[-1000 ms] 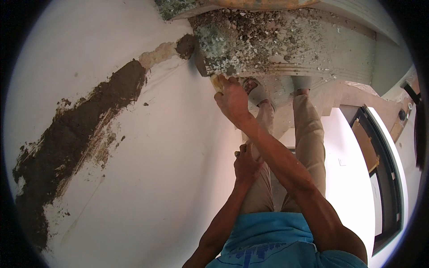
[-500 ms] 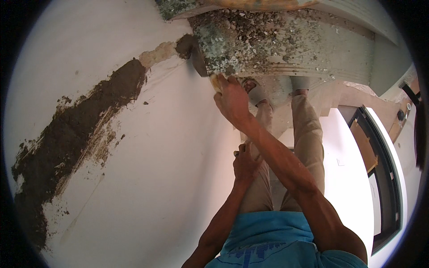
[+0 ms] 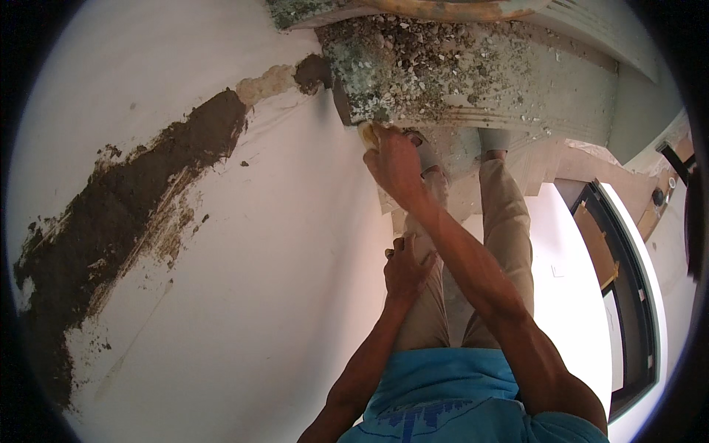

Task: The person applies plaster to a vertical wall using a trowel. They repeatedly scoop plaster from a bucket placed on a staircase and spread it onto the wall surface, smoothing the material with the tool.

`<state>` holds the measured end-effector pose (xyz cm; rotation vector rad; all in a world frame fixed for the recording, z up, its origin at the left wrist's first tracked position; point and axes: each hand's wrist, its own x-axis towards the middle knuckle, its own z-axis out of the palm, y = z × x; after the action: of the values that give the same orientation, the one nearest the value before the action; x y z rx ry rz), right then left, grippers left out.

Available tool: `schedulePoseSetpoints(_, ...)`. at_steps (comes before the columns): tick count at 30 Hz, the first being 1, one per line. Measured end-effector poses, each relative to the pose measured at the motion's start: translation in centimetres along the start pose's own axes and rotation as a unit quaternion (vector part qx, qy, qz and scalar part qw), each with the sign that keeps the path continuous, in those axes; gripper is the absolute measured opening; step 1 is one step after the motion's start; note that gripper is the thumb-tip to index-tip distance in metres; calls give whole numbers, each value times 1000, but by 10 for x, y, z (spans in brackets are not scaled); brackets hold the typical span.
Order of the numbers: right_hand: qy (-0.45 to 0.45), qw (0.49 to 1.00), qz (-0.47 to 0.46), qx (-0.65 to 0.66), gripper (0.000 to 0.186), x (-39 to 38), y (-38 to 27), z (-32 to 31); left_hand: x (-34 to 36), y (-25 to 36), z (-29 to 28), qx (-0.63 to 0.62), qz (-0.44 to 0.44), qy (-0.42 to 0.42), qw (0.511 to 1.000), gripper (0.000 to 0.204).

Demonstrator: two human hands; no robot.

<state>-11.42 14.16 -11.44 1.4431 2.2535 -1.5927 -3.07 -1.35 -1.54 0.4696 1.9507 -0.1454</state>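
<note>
My right hand (image 3: 396,165) is closed on the yellowish handle (image 3: 367,136) of a trowel. Its dark blade (image 3: 341,102) lies along the left end of a rubble-covered step (image 3: 546,85), where it meets the white wall (image 3: 244,280). Just left of the blade, a dark mortar patch (image 3: 312,72) adjoins a pale rough strip (image 3: 266,85), and a long band of dark mortar (image 3: 133,207) runs down the wall. My left hand (image 3: 406,269) rests on my left leg, lower down and under my right forearm, its fingers bent and somewhat apart.
My feet in grey footwear (image 3: 492,139) stand on a lower step beside loose grit. A rusty curved edge (image 3: 458,9) crosses the top. At the right are a dark-framed opening (image 3: 631,310) with a brown board (image 3: 591,236), and dark objects on the floor near the rim.
My right hand and the trowel have shifted slightly right, away from the dark patch on the wall. My left hand stays on my leg.
</note>
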Motion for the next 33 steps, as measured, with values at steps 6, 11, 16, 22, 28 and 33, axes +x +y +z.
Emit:
schedulePoseSetpoints(6,-18,998,9,64,45,29,4,17,1,4,-1,2,-4,-1,1000,66)
schedulePoseSetpoints(11,-18,995,5,101,45,-20,-24,1,3,-1,-1,6,-14,-36,999,68)
schedulePoseSetpoints(16,-34,988,25,152,50,-17,6,-13,0,5,-2,-19,-8,-7,1000,68)
schedulePoseSetpoints(22,48,980,16,195,47,-4,41,53,2,5,0,1,-7,-19,1000,67)
schedulePoseSetpoints(28,14,993,2,117,52,-3,15,44,2,8,-10,-21,-40,-55,997,70)
schedulePoseSetpoints(33,0,994,12,109,48,18,21,44,1,11,-14,-33,-32,-45,998,72)
